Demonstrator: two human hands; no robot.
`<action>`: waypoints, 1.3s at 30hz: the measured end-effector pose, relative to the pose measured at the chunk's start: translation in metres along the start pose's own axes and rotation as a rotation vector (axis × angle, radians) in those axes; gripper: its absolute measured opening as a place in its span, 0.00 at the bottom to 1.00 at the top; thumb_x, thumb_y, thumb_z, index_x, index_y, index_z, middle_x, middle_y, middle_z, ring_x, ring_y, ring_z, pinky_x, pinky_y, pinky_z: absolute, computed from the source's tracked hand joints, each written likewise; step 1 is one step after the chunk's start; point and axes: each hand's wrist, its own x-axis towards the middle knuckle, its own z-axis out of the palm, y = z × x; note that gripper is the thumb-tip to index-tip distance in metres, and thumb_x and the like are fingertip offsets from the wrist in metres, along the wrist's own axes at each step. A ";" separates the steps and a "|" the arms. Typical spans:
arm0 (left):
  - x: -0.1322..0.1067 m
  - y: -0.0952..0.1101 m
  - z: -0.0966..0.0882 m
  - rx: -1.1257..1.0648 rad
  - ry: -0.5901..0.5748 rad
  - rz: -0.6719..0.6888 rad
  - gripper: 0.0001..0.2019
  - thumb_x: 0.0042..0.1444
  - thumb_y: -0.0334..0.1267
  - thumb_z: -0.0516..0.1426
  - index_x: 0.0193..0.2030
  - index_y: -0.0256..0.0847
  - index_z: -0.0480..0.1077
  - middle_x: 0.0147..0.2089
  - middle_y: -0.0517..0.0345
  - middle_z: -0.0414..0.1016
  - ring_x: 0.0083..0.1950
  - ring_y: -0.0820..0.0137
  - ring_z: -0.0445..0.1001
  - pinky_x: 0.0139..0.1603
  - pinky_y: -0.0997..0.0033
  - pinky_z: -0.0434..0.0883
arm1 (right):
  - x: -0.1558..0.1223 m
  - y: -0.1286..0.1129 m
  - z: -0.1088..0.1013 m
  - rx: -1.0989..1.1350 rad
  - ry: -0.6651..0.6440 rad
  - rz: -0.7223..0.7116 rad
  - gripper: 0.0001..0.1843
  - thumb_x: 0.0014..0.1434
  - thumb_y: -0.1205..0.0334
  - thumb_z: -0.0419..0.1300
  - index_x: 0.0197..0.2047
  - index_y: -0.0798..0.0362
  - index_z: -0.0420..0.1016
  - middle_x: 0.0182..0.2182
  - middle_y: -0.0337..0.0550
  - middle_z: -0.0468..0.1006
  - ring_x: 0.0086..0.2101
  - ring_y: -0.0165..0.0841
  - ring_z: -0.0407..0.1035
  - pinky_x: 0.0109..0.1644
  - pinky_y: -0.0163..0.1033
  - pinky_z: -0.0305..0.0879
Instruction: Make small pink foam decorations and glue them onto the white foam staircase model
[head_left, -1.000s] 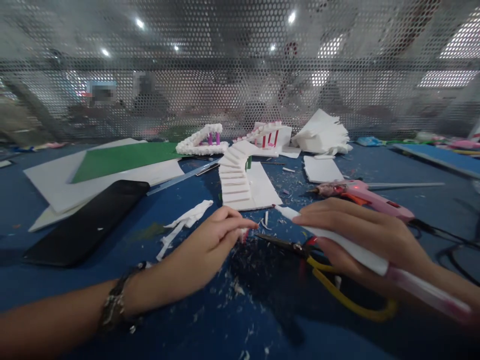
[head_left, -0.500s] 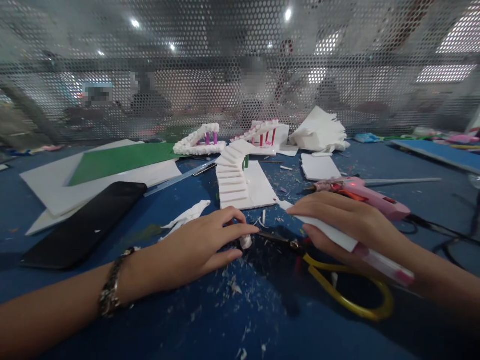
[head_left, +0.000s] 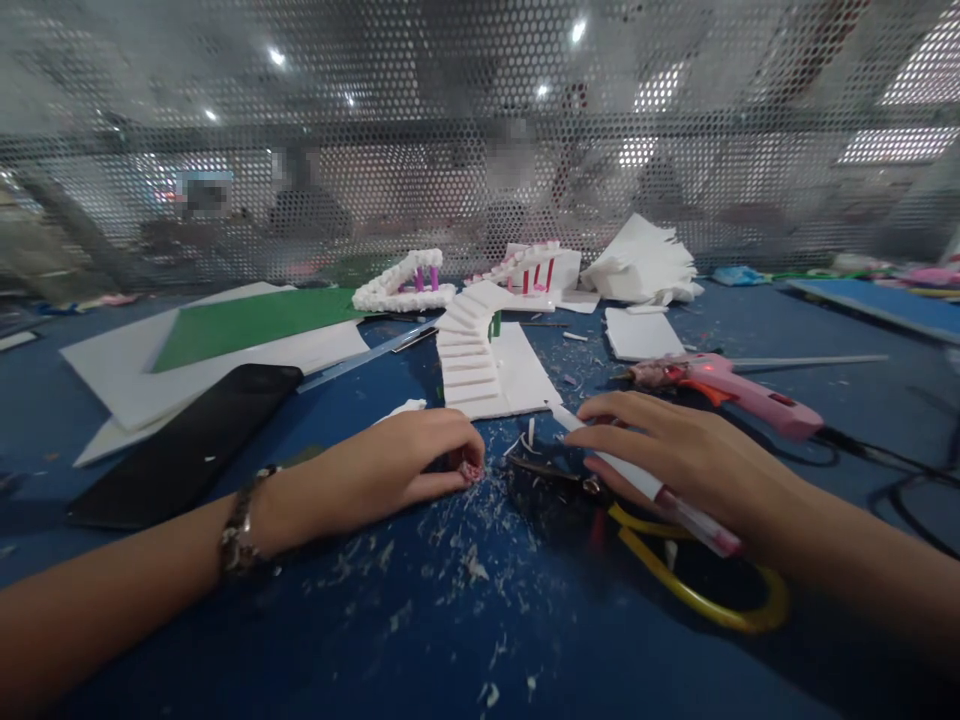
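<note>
My left hand (head_left: 397, 460) rests low over the table, its fingers curled into a pinch. A small reddish-white bit (head_left: 471, 471) shows at the fingertips, too blurred to name. My right hand (head_left: 675, 450) is closed loosely round a white pen (head_left: 634, 478) with a pinkish end, its tip pointing at the model's base. Partly under the right hand lie scissors (head_left: 697, 607) with yellow handles, blades towards the left hand. Ahead of both hands stands a white curved staircase model (head_left: 469, 362) on a white base, with a green post beneath it.
Left are a black phone (head_left: 195, 440), a green sheet (head_left: 255, 322) and white sheets. Two more stair models, one with purple posts (head_left: 405, 290) and one with red posts (head_left: 536, 278), stand behind. A pink glue gun (head_left: 765, 397) lies right, its cord trailing. White scraps litter the table.
My left hand has drawn slightly left and curled its fingers tighter; the white lump near its fingertips no longer shows. The pen's rear end has swung left in my right hand.
</note>
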 end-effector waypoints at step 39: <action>-0.001 0.009 0.009 -0.222 0.009 0.012 0.05 0.53 0.31 0.53 0.37 0.39 0.68 0.35 0.60 0.72 0.36 0.77 0.68 0.39 0.81 0.63 | 0.000 -0.010 0.009 0.163 0.181 0.069 0.13 0.54 0.70 0.45 0.34 0.50 0.68 0.32 0.43 0.71 0.28 0.29 0.69 0.28 0.33 0.66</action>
